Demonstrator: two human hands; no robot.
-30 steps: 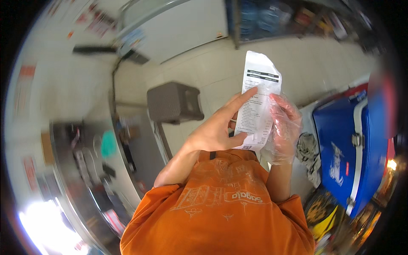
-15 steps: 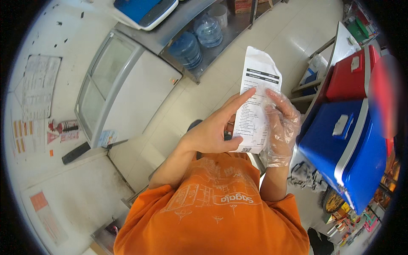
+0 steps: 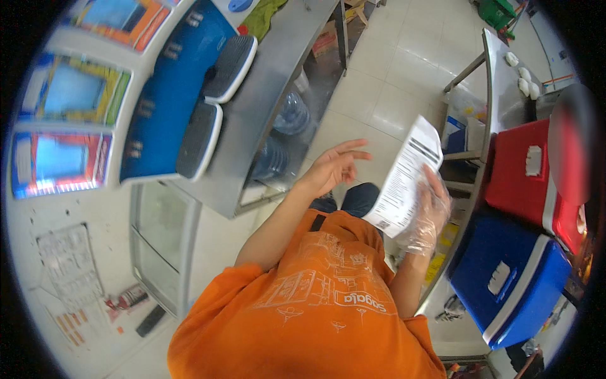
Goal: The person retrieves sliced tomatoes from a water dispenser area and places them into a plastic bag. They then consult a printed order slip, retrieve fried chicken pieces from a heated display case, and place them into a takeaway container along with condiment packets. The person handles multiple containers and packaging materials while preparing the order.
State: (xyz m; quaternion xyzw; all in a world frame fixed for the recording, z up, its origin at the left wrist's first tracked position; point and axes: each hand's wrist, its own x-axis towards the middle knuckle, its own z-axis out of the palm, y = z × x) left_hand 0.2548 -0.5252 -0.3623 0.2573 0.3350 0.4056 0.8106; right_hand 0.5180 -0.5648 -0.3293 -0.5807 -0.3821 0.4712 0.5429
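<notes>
A long white printed receipt is in my right hand, which wears a clear plastic glove. The fingers press the paper along its right side, and the strip tilts with its top toward the far right. My bare left hand is off to the left of the receipt, touching nothing. Its index and middle fingers stretch out while the others bend loosely. The thumb's side is partly hidden.
A red cooler box and a blue cooler box stand at my right beside a metal table. On the left are a steel counter, a blue-and-white machine with screens and a glass-lidded freezer. Large water bottles sit beneath the counter.
My left hand has left the receipt and moved away to the left. The receipt now leans more to the right in my right hand. My view has turned, bringing the screen machine in.
</notes>
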